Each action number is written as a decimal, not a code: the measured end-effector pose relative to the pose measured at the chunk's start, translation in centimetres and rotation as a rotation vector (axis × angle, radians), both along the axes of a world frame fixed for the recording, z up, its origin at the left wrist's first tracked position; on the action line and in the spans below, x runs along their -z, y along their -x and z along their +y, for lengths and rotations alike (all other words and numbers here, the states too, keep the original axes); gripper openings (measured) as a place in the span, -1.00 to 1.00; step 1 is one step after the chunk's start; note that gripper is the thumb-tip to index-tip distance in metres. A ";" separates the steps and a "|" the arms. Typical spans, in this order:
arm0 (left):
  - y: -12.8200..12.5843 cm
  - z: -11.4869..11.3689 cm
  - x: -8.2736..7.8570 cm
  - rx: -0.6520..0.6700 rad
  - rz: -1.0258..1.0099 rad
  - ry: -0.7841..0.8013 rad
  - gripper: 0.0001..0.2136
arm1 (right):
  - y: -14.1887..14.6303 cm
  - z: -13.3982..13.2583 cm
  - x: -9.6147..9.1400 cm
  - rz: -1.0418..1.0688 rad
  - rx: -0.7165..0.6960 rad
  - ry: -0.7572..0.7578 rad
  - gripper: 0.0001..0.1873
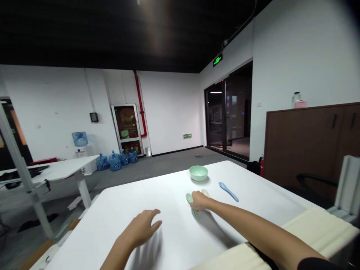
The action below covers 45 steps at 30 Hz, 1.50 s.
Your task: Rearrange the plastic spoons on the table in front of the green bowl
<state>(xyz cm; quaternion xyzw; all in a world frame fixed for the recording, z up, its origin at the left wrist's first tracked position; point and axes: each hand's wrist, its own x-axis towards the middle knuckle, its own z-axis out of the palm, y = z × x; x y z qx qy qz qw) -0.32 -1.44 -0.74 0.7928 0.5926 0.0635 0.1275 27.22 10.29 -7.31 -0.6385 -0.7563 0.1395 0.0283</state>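
Note:
My right hand (199,201) is closed around the middle of a light green spoon (188,197). The spoon's bowl end points away from me, and its handle slants down toward me, partly covered by the fingers. Just behind this hand, the end of a cream-coloured utensil (206,193) shows; the rest of it is hidden. A blue spoon (229,192) lies on the table to the right. Farther back stands a mint green bowl (198,173). Over the table on the left, my left hand (144,225) holds nothing, with thumb and fingers apart.
The white table (120,198) carries these things, and a cream cloth (312,225) lies along its near right edge. A brown cabinet (300,146) stands at right. Beyond the table are blue water bottles (114,162) on the floor and another white table (67,165).

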 end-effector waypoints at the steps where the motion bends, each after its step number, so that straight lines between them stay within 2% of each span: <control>1: 0.0 0.0 0.1 -0.001 -0.001 -0.002 -0.46 | 0.0 0.0 -0.1 -0.011 0.000 -0.008 -0.87; 3: 0.1 0.1 0.2 -0.002 -0.002 -0.004 -0.46 | 0.1 -0.1 -0.4 -0.042 0.004 -0.042 -0.86; 9: 0.2 0.4 0.4 0.013 0.003 0.000 -0.45 | -1.1 -0.4 -3.0 -0.025 0.059 -0.166 -0.54; 14: 0.0 0.3 0.2 0.012 0.009 -0.007 -0.46 | -4.7 -1.5 -5.9 -0.003 0.063 -0.313 -0.49; 17: 0.0 0.2 0.2 0.015 0.008 -0.007 -0.46 | -7.3 -2.7 -6.7 0.058 0.010 -0.376 -0.45; 20: 0.0 0.3 0.2 0.012 0.005 -0.024 -0.46 | -9.1 -4.1 -6.2 0.110 -0.062 -0.409 -0.41; 23: 0.0 0.4 0.3 0.013 0.001 -0.039 -0.45 | -10.0 -5.0 -4.8 0.100 -0.062 -0.416 -0.37; 29: 0.1 0.5 0.3 0.007 0.010 -0.036 -0.42 | -10.5 -5.3 -2.5 0.092 -0.044 -0.318 -0.37; 37: 0.0 0.3 0.1 0.008 0.003 -0.037 -0.42 | -10.9 -5.3 -2.8 0.082 -0.038 -0.365 -0.39; 45: -0.1 0.3 0.0 0.003 0.005 -0.036 -0.42 | -11.0 -5.0 -2.4 0.100 -0.025 -0.349 -0.39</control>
